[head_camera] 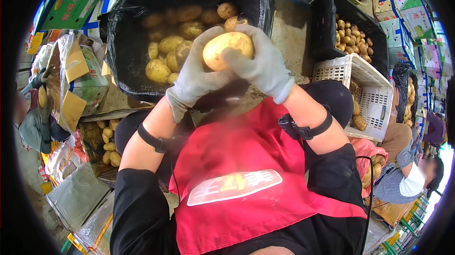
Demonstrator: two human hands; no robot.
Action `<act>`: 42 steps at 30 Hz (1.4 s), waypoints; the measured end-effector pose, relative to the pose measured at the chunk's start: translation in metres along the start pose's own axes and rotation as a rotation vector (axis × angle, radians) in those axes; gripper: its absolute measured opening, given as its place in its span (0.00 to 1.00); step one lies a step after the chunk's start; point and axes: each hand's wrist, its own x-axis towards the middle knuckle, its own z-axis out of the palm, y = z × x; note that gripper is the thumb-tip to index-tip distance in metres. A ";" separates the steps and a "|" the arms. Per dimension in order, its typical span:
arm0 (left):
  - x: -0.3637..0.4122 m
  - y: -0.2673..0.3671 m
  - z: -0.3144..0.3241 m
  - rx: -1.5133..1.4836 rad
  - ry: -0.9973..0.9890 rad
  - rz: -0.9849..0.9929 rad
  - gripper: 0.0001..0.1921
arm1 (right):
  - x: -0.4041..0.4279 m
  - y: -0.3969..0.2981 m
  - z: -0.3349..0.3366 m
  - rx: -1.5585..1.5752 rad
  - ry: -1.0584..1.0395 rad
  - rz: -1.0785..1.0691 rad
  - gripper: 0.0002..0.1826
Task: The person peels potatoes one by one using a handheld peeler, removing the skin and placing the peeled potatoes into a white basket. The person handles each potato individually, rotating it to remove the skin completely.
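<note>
Both my hands wear pale grey work gloves and hold one large, yellowish potato (229,47) between them. My left hand (199,71) cups its left side and underside. My right hand (265,63) wraps the right side, with the thumb across the front face. The potato is above the near right part of a bin lined with a black plastic bag (124,41). Inside the bin, several loose potatoes (158,71) lie in a heap, some smeared with dirt. My hands hide part of the heap.
On the right stand a black crate (321,23) of small potatoes and a white plastic basket (378,112) with a few potatoes. More potatoes (112,146) fill a box at left. Cardboard cartons (76,0) are stacked around. Other people (398,184) sit at right and left.
</note>
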 end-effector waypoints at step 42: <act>0.005 0.109 -0.241 0.232 0.350 -0.392 0.25 | 0.001 -0.028 -0.056 -0.400 -0.535 -0.046 0.15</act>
